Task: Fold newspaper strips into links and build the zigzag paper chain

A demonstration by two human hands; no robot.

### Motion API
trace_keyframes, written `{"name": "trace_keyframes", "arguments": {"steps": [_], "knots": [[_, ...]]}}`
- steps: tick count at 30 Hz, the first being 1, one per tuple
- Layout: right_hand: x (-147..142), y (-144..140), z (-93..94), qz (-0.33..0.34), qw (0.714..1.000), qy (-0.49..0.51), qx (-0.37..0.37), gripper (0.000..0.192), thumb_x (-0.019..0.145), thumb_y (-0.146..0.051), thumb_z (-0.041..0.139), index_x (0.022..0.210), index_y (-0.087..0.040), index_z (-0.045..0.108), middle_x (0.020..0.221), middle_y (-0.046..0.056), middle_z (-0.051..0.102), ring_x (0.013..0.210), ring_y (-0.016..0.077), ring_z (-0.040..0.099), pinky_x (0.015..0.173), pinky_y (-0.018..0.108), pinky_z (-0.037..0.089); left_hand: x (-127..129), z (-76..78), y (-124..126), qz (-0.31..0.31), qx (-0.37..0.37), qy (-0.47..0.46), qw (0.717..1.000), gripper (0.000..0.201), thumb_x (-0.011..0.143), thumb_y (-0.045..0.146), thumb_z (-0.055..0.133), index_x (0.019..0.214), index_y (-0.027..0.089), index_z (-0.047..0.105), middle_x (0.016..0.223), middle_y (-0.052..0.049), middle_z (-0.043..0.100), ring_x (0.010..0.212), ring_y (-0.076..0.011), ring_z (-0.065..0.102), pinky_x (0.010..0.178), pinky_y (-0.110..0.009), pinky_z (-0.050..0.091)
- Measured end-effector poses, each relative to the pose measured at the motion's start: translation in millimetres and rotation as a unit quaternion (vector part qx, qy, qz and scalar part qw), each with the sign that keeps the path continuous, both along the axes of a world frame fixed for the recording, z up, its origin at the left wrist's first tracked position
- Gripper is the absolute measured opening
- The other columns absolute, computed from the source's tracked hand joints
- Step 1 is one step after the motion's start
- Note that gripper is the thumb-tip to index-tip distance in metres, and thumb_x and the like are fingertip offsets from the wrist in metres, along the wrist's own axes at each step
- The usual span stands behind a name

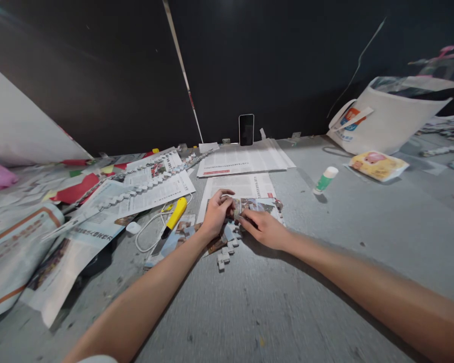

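My left hand is closed, its curled fingers pinching a small piece of printed paper. From the other side my right hand meets it, fingertips pressed together on the same piece, partly hidden by the fingers. Below the hands a zigzag chain of small folded paper pieces trails onto the table, its upper end lost between them. Under and behind the hands lie printed newspaper sheets. Left of my left forearm rests a yellow box cutter with a white cord beside it.
A glue stick stands to the right, near a yellow packet and a white bag. A phone leans on the dark back wall. Longer folded-paper chains, red paper and a plastic bag crowd the left.
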State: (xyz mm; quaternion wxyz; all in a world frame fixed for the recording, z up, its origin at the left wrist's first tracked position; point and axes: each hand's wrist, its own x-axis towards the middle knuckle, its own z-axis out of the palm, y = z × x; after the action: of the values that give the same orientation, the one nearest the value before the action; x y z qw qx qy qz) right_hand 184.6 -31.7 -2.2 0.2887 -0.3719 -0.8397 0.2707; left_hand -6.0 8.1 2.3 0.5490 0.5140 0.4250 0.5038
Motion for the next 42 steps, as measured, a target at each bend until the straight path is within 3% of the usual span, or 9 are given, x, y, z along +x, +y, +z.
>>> {"name": "trace_keyframes", "arguments": {"steps": [7, 13, 16, 19, 22, 25, 29, 34, 42], "knots": [[1.6, 1.5, 3.9, 0.03, 0.998, 0.026, 0.047, 0.025, 0.114, -0.037, 0.039, 0.095, -0.024, 0.05, 0.101, 0.005, 0.06, 0.095, 0.022, 0.06, 0.086, 0.037, 0.049, 0.6, -0.8, 0.1, -0.001, -0.002, -0.005, 1.0, 0.023, 0.084, 0.028, 0.067, 0.105, 0.019, 0.061, 0.071, 0.003, 0.061, 0.055, -0.0095, 0.051, 0.055, -0.022, 0.039], [1.3, 3.0, 3.6, 0.02, 0.995, 0.088, 0.043, 0.024, 0.114, -0.035, 0.04, 0.094, -0.025, 0.047, 0.098, 0.004, 0.056, 0.093, 0.021, 0.057, 0.086, 0.037, 0.05, 0.8, -9.3, 9.2, 0.05, -0.002, -0.022, 0.998, 0.031, 0.084, 0.034, 0.073, 0.11, 0.019, 0.064, 0.084, 0.0, 0.063, 0.063, -0.01, 0.054, 0.058, -0.022, 0.042], [1.5, 2.7, 3.9, 0.007, 0.992, 0.124, 0.034, 0.027, 0.115, -0.036, 0.039, 0.091, -0.025, 0.046, 0.095, 0.003, 0.054, 0.091, 0.0203, 0.056, 0.086, 0.037, 0.05, 1.2, -6.7, 7.7, 0.004, 0.0, 0.007, 1.0, 0.04, 0.088, 0.045, 0.074, 0.117, 0.018, 0.067, 0.091, -0.002, 0.066, 0.07, -0.0114, 0.057, 0.063, -0.023, 0.045], [1.9, 1.6, 4.5, 0.009, 0.991, 0.131, 0.029, 0.027, 0.114, -0.038, 0.039, 0.093, -0.025, 0.048, 0.097, 0.003, 0.054, 0.093, 0.02, 0.057, 0.088, 0.037, 0.051, 1.8, -1.3, 3.6, -0.061, 0.016, 0.047, 0.997, 0.043, 0.086, 0.054, 0.077, 0.107, 0.017, 0.071, 0.09, -0.003, 0.066, 0.074, -0.0128, 0.056, 0.065, -0.024, 0.045], [2.9, 0.1, 5.0, 0.006, 0.989, 0.141, 0.035, 0.025, 0.113, -0.041, 0.042, 0.097, -0.026, 0.054, 0.111, 0.007, 0.058, 0.107, 0.0215, 0.06, 0.099, 0.04, 0.052, 1.1, -0.8, 3.5, -0.073, 0.027, 0.035, 0.996, 0.045, 0.085, 0.059, 0.079, 0.096, 0.016, 0.071, 0.082, -0.001, 0.063, 0.071, -0.0114, 0.052, 0.063, -0.023, 0.042], [4.3, 0.3, 4.6, -0.055, 0.982, 0.171, 0.054, 0.029, 0.111, -0.045, 0.046, 0.098, -0.025, 0.063, 0.122, 0.01, 0.061, 0.12, 0.0248, 0.061, 0.107, 0.045, 0.05, -1.0, -6.1, 7.8, -0.082, -0.002, -0.007, 0.997, 0.05, 0.082, 0.061, 0.082, 0.104, 0.016, 0.073, 0.078, 0.0, 0.062, 0.064, -0.0094, 0.05, 0.059, -0.022, 0.039], [4.5, 5.1, 3.6, -0.149, 0.963, 0.225, 0.017, 0.036, 0.107, -0.051, 0.053, 0.095, -0.024, 0.073, 0.106, 0.01, 0.073, 0.101, 0.0248, 0.069, 0.099, 0.046, 0.056, -3.4, -11.1, 11.6, -0.099, -0.034, -0.038, 0.994, 0.065, 0.07, 0.057, 0.093, 0.117, 0.016, 0.073, 0.089, -0.005, 0.072, 0.072, -0.0134, 0.063, 0.068, -0.025, 0.049], [3.2, 9.7, 0.4, -0.173, 0.94, 0.286, -0.069, 0.035, 0.1, -0.055, 0.065, 0.111, -0.027, 0.082, 0.1, 0.008, 0.081, 0.092, 0.0265, 0.074, 0.094, 0.051, 0.061, -4.6, -10.1, 10.1, -0.125, -0.027, -0.034, 0.991, 0.065, 0.072, 0.057, 0.092, 0.117, 0.015, 0.073, 0.092, -0.008, 0.075, 0.078, -0.0171, 0.069, 0.072, -0.027, 0.051], [4.8, 9.8, -0.1, -0.163, 0.948, 0.273, -0.017, 0.026, 0.101, -0.044, 0.068, 0.113, -0.027, 0.083, 0.099, 0.007, 0.079, 0.093, 0.0239, 0.074, 0.09, 0.044, 0.059, -5.1, -11.1, 9.6, -0.124, -0.013, -0.02, 0.992, 0.053, 0.078, 0.051, 0.089, 0.114, 0.015, 0.073, 0.083, -0.005, 0.071, 0.068, -0.0119, 0.059, 0.061, -0.023, 0.041]]}}
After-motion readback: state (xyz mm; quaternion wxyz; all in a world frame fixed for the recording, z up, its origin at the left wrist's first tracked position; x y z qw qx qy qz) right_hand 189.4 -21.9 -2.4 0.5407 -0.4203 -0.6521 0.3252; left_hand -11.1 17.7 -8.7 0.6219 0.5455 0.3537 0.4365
